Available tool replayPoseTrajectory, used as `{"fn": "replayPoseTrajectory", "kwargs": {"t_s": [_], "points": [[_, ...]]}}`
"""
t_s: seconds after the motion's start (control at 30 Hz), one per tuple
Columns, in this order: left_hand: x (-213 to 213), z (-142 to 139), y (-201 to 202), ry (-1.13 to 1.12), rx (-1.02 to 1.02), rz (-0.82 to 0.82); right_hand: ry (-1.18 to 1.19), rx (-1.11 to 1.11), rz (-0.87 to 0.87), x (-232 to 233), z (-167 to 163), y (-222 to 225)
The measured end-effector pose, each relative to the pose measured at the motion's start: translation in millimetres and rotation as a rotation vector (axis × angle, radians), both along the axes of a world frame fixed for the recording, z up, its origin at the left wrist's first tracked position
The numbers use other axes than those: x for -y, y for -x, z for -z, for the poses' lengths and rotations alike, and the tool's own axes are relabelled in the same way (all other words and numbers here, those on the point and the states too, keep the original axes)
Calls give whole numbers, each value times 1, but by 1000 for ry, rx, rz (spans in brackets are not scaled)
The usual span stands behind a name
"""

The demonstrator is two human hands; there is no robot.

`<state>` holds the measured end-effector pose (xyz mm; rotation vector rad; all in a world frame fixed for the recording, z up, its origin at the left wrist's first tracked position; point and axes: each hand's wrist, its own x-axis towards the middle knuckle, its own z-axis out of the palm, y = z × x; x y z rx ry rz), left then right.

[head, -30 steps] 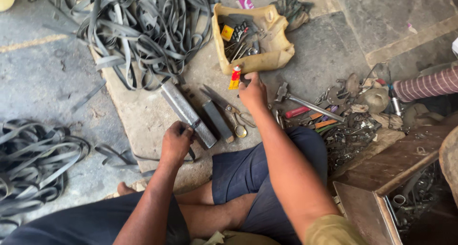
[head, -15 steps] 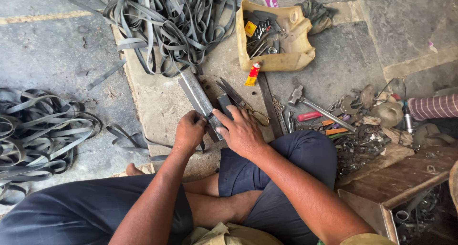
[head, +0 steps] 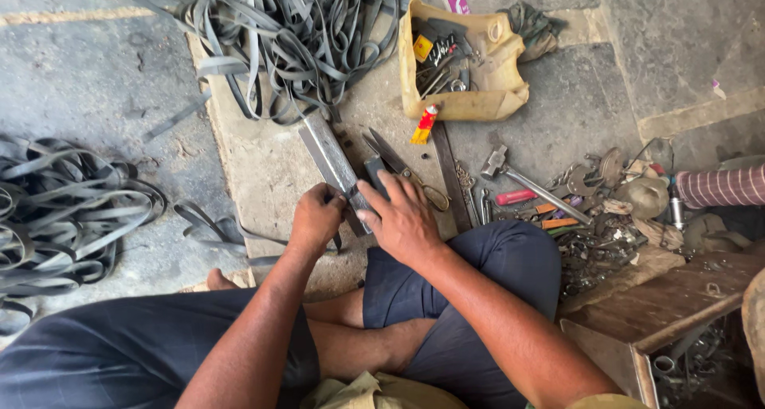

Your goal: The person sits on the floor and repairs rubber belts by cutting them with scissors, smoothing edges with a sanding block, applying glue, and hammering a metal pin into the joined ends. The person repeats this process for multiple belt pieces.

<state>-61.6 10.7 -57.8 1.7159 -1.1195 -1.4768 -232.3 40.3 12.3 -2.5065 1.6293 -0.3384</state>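
At frame centre, the left hand [head: 316, 218] is clenched around the near end of a flat metal bar [head: 331, 162] lying on the stone slab [head: 263, 170]. The right hand [head: 402, 222] presses down beside it, fingers extended over the bar. Scissors [head: 402, 166] lie just right.

A small pink packet [head: 457, 4] lies at the top, just behind an open tan cardboard box [head: 502, 82]. Inside that box sits a small yellow packet [head: 421, 48]. A red-and-yellow tube [head: 425, 124] lies just below the box.
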Motion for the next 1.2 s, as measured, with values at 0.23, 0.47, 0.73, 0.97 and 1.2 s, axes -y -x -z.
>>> {"fn": "replayPoseTrajectory", "kwargs": {"t_s": [0.23,0.47,0.73,0.97,1.2], "points": [[-1,4,0,-5,-46,-5,-28,-79,-56,-4,2,0],[0,1,0,-20,-6,11,-9,-75,-74,-4,8,-1],[0,0,1,-26,-37,0,6,-86,-63,-4,8,1],[-2,4,0,0,-42,8,19,-128,-30,-4,9,1],[-1,5,0,2,-59,2,-3,-140,-93,-6,6,1]]}}
